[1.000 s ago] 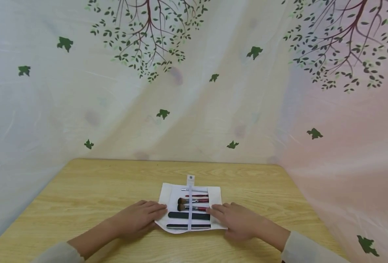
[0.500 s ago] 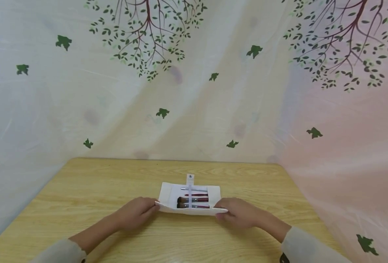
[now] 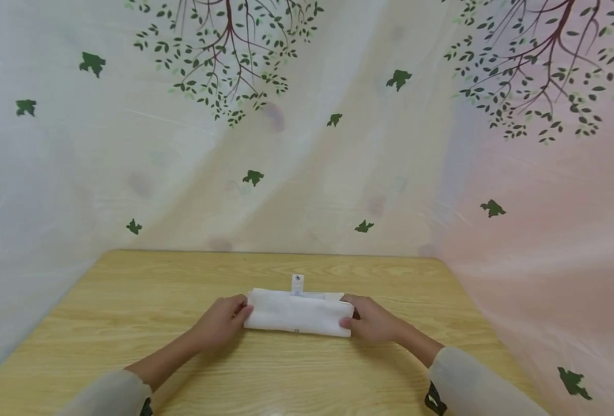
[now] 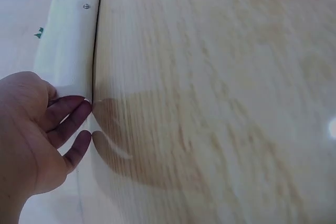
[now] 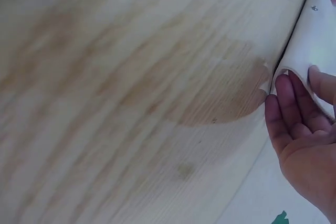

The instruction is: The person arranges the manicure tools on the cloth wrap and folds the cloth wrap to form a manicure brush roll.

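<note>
A white brush roll [image 3: 298,315] lies on the table with its near part folded over, so the brushes inside are hidden. Its small strap tab [image 3: 297,282] with a snap sticks out beyond the far edge. My left hand [image 3: 220,320] pinches the roll's left end, thumb on the near side. At the right end, my right hand [image 3: 375,319] grips the folded flap between thumb and fingers. The right wrist view shows several fingers [image 5: 289,103] tucked in at the open end of the fold. A metal snap [image 4: 86,6] shows on the outer face in the left wrist view.
The roll lies on a light wood-grain table [image 3: 182,283]. Behind and beside it hangs a pale curtain [image 3: 307,150] printed with trees and green birds, touching the table's far edge.
Both hands first lay on the spread roll's sides, then took its near edge. They lifted and folded that edge away from me, covering the brushes and dark flat tools.
</note>
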The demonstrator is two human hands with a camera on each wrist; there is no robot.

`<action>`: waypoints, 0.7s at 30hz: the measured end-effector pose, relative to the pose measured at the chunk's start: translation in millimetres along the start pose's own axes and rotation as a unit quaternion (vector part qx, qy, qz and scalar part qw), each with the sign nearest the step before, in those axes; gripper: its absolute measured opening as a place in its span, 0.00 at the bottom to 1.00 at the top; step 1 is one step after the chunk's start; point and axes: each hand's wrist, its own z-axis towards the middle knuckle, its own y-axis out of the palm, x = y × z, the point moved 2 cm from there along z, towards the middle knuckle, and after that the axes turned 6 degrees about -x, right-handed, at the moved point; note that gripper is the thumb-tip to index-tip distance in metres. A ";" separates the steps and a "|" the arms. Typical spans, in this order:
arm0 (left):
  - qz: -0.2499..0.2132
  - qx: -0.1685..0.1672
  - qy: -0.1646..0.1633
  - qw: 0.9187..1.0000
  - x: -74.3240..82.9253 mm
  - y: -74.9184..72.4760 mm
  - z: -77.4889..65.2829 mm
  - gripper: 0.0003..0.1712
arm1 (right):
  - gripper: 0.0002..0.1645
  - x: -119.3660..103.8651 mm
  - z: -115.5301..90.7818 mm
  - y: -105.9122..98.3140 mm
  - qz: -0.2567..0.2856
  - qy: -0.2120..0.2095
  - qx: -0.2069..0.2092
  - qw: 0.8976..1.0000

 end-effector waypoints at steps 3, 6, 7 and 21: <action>-0.001 0.010 -0.016 1.000 -0.1 -1.0 3.5 0.14 | 0.20 1.2 7.0 -1.3 0.019 0.029 0.002 0.999; -0.008 0.013 -0.043 0.999 -1.7 -0.8 6.0 0.10 | 0.25 1.9 11.7 -1.6 0.047 0.070 0.000 0.996; -0.013 0.015 -0.054 0.998 -1.6 -0.1 7.0 0.08 | 0.27 2.4 12.3 -1.5 0.058 0.084 -0.001 0.995; 0.001 0.034 -0.163 0.986 4.7 1.9 20.2 0.06 | 0.33 -1.5 19.7 -3.0 -0.005 0.161 0.078 0.984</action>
